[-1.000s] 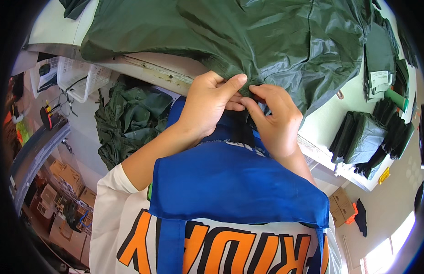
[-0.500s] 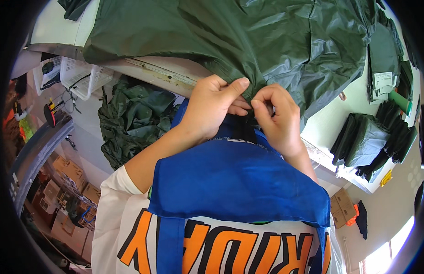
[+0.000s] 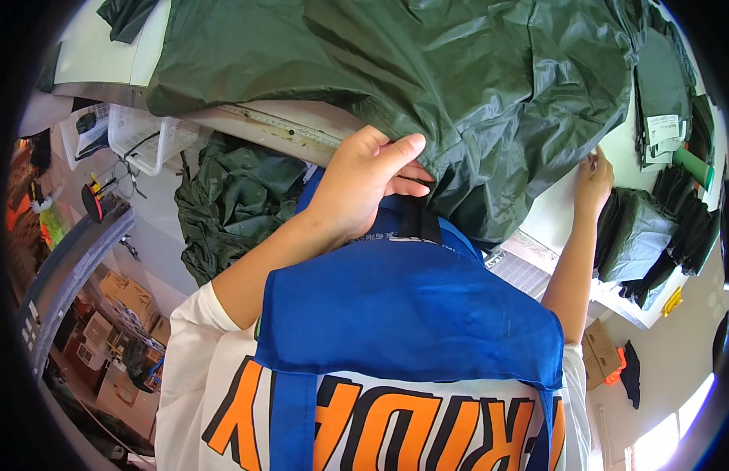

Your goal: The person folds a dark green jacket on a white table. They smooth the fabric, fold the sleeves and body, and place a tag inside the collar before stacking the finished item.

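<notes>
A large dark green garment [image 3: 490,102] of shiny, raincoat-like fabric spreads across the table and hangs over its near edge. My left hand [image 3: 364,177] pinches the garment's lower edge between thumb and fingers, near the middle. Over on the right, my right hand [image 3: 594,182] is down on the white table top [image 3: 554,188], just past the garment's right side. Its fingers are curled together, and what they close on is too small and too covered to make out.
Folded dark green pieces [image 3: 635,235] lie at the right, beside a green roll [image 3: 694,169] and tagged garments [image 3: 663,102]. A crumpled green heap [image 3: 239,204] sits below the table's left edge, near white plastic baskets [image 3: 149,141]. Cardboard boxes [image 3: 601,353] stand lower right.
My right hand has let go of the garment's edge and moved right to the table top, where a small object lay. The left hand keeps its pinch in nearly the same place.
</notes>
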